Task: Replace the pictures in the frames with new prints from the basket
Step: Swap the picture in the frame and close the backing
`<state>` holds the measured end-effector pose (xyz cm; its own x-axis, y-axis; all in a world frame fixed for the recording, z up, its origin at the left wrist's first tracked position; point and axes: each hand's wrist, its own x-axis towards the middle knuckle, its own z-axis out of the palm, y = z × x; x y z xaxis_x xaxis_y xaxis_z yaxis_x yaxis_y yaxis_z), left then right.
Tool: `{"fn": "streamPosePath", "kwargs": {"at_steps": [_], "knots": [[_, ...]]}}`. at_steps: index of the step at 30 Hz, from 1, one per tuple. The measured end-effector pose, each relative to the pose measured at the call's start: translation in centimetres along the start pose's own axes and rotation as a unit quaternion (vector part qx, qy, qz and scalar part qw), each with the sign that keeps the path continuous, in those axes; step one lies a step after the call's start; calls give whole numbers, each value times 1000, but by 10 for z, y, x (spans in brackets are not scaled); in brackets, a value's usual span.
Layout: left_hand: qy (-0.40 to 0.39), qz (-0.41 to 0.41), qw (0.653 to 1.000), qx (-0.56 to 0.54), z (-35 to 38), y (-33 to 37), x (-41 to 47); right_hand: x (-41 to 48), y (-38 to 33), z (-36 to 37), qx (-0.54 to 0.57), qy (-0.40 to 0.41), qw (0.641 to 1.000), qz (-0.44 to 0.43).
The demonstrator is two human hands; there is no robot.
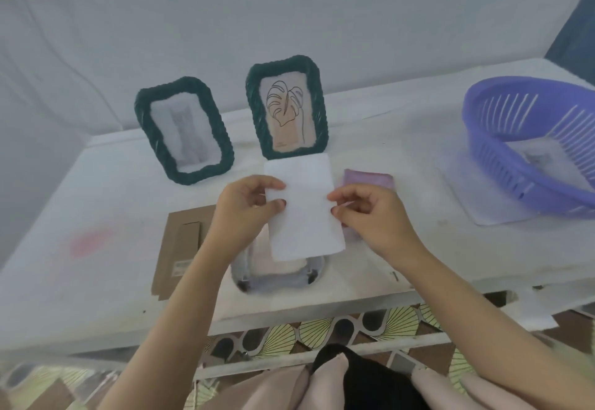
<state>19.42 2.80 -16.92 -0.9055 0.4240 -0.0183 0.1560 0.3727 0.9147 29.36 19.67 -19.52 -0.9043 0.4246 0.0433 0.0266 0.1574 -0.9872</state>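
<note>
Both hands hold a white print (304, 207) above the table, its blank side facing me. My left hand (246, 207) pinches its left edge and my right hand (370, 216) pinches its right edge. Below the print lies a frame (280, 276) face down with its back off. Two green woven frames stand behind: the left frame (183, 134) shows a pale picture, the right frame (288, 107) a leaf line drawing. A purple basket (534, 139) sits at the far right with a print inside.
A brown cardboard backing (182, 248) lies flat left of the open frame. A purple cloth (367, 178) lies behind my right hand. A white sheet (463, 190) sits under the basket. The table's front edge (289, 310) runs close to my body.
</note>
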Motion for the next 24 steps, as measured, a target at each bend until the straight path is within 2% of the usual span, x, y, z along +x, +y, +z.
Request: {"fn": "streamPosePath", "kwargs": {"at_steps": [2,10,19,24], "knots": [[12,-10,998,58,-13,-13,-2,1,5,14,-37,-10,999,10],[-5,-36,994,106,-40,-50,-3,1,13,55,-176,-14,984,19],[-28,-5,992,125,-42,-65,2,-2,14,64,-251,-15,968,3],[-31,55,983,174,-41,-69,2,-3,15,64,-280,-17,960,-14]]}}
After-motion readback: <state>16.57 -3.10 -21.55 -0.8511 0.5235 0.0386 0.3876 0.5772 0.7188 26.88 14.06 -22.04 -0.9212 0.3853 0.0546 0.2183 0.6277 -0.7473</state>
